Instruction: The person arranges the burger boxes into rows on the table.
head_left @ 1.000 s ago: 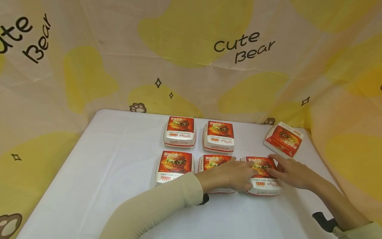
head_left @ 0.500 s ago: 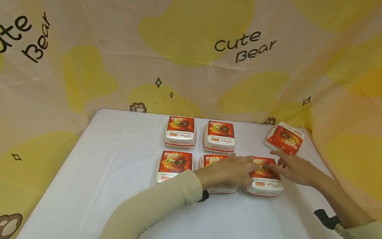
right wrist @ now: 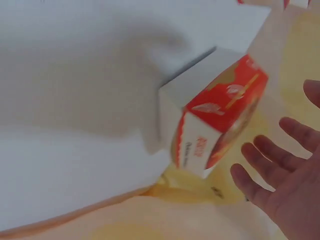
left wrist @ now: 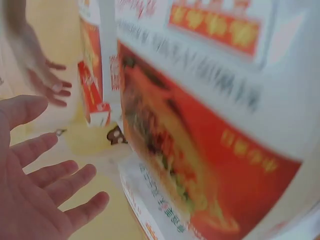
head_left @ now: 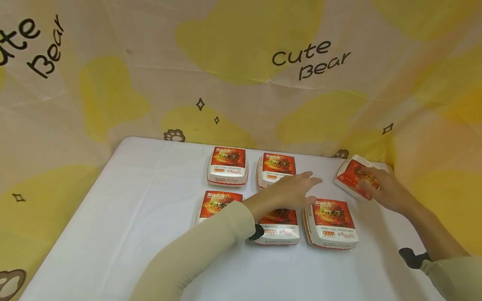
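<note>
In the head view my right hand (head_left: 391, 190) reaches over the turned burger box (head_left: 348, 177) at the far right of the table. The right wrist view shows its fingers spread, with a gap between them and that red and white box (right wrist: 200, 135). My left hand (head_left: 293, 192) hovers with extended fingers above the front middle burger box (head_left: 280, 234) and holds nothing. It partly hides that box and the back middle burger box (head_left: 276, 165). Just right of it sits the front right burger box (head_left: 333, 225). Up close in the left wrist view is a burger box (left wrist: 200, 125).
A back left burger box (head_left: 227, 167) and a front left burger box (head_left: 214, 205), partly behind my sleeve, stand on the white table (head_left: 124, 209). A patterned cloth (head_left: 241, 62) hangs along the table's back and right sides.
My right hand has left the front right box and moved back and right over the turned box. My left hand has lifted off the front right box and shifted back.
</note>
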Tool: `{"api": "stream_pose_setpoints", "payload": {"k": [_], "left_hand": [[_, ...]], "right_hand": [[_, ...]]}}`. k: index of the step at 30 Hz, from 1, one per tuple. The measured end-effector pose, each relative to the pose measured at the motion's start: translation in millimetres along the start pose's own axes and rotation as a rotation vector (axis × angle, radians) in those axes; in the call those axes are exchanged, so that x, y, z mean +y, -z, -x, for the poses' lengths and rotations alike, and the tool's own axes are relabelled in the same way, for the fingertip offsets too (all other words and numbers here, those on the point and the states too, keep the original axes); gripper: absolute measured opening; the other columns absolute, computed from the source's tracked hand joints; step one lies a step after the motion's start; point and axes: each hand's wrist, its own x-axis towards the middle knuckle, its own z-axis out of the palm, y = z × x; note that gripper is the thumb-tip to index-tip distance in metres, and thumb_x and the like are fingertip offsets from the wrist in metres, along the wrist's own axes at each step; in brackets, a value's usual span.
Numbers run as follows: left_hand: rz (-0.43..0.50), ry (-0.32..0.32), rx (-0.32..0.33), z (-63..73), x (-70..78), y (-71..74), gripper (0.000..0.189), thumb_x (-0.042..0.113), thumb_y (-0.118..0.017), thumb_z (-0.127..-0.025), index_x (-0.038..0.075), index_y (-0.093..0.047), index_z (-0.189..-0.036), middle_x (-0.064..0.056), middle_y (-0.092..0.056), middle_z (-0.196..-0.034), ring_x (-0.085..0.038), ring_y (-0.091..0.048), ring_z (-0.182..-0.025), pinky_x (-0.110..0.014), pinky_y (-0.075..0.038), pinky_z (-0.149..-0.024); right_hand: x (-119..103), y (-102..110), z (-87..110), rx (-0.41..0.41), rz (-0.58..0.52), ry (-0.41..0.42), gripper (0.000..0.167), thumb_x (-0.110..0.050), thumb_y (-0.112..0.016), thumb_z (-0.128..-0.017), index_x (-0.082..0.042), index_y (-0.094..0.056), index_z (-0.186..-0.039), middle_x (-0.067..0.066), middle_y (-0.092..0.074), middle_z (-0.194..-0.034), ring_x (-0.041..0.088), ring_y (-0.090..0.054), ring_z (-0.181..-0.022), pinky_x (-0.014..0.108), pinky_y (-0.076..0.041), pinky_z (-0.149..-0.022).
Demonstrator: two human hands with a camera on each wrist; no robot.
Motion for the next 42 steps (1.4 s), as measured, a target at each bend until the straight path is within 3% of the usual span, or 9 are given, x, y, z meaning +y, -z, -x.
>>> {"api": "stream_pose_setpoints", "payload": {"k": [8, 15, 17, 22, 27, 33, 38, 42], "left_hand": [[0.060, 0.021, 0.056, -11.7, -16.3, 7.0, 0.063, 0.033, -0.055, -0.100, 0.023, -0.031, -0.158, -0.008, -0.025, -0.163, -0.022, -0.029, -0.147, -0.041, -0.032, -0.116], [0.180, 0.063, 0.072, -22.4, -21.0, 5.3, 0.067, 0.035, -0.058, -0.100, 0.023, -0.028, -0.159, -0.007, -0.023, -0.164, -0.022, -0.025, -0.149, -0.040, -0.030, -0.116], [0.201, 0.061, 0.075, -25.2, -20.0, 5.1, 0.068, 0.034, -0.059, -0.099, 0.023, -0.028, -0.159, -0.007, -0.024, -0.164, -0.021, -0.025, -0.149, -0.038, -0.029, -0.117], [0.211, 0.055, 0.060, -32.9, -14.6, 4.5, 0.068, 0.031, -0.059, -0.099, 0.022, -0.027, -0.159, -0.006, -0.024, -0.163, -0.019, -0.025, -0.149, -0.036, -0.026, -0.118], [0.204, 0.081, 0.037, -39.5, -9.9, 3.8, 0.067, 0.032, -0.056, -0.100, 0.023, -0.027, -0.159, -0.005, -0.024, -0.164, -0.018, -0.024, -0.149, -0.036, -0.026, -0.118], [0.209, 0.086, 0.018, -44.9, -8.5, 5.3, 0.067, 0.033, -0.057, -0.100, 0.023, -0.026, -0.159, -0.006, -0.024, -0.163, -0.019, -0.024, -0.149, -0.035, -0.027, -0.118], [0.204, 0.083, 0.002, -47.3, -8.3, 5.3, 0.067, 0.032, -0.056, -0.100, 0.022, -0.025, -0.159, -0.007, -0.023, -0.164, -0.020, -0.023, -0.150, -0.035, -0.026, -0.118], [0.213, 0.081, -0.014, -48.1, -8.3, 4.3, 0.067, 0.031, -0.055, -0.100, 0.021, -0.025, -0.159, -0.007, -0.023, -0.164, -0.020, -0.022, -0.150, -0.035, -0.025, -0.119]], "right_hand": [[35, -1, -12.6, 0.028, -0.049, -0.148, 0.071, -0.034, -0.049, -0.104, 0.014, -0.021, -0.148, 0.043, -0.023, -0.142, 0.061, -0.025, -0.124, 0.081, -0.029, -0.092], [53, -3, -19.0, 0.058, -0.087, -0.187, 0.072, -0.034, -0.039, -0.107, 0.016, -0.011, -0.149, 0.048, -0.010, -0.145, 0.065, -0.011, -0.133, 0.081, -0.018, -0.099], [54, -3, -20.2, 0.058, -0.095, -0.180, 0.068, -0.031, -0.037, -0.108, 0.017, -0.012, -0.148, 0.048, -0.013, -0.144, 0.065, -0.012, -0.133, 0.080, -0.017, -0.100], [51, -8, -24.6, 0.071, -0.093, -0.132, 0.055, -0.020, -0.037, -0.107, 0.018, -0.024, -0.146, 0.043, -0.030, -0.136, 0.056, -0.034, -0.114, 0.072, -0.035, -0.091], [54, -11, -29.2, 0.106, -0.049, -0.083, 0.049, -0.009, -0.038, -0.104, 0.023, -0.029, -0.140, 0.047, -0.035, -0.131, 0.057, -0.035, -0.113, 0.071, -0.033, -0.091], [53, -11, -31.9, 0.084, -0.024, -0.111, 0.053, -0.013, -0.041, -0.104, 0.024, -0.029, -0.139, 0.051, -0.032, -0.134, 0.063, -0.027, -0.124, 0.075, -0.024, -0.099], [42, -11, -33.1, 0.067, -0.024, -0.112, 0.054, -0.018, -0.043, -0.105, 0.023, -0.031, -0.138, 0.050, -0.038, -0.131, 0.062, -0.036, -0.120, 0.073, -0.029, -0.097], [31, -11, -34.0, -0.001, -0.029, -0.143, 0.059, -0.025, -0.042, -0.106, 0.019, -0.028, -0.143, 0.047, -0.035, -0.135, 0.061, -0.037, -0.121, 0.073, -0.032, -0.096]]}}
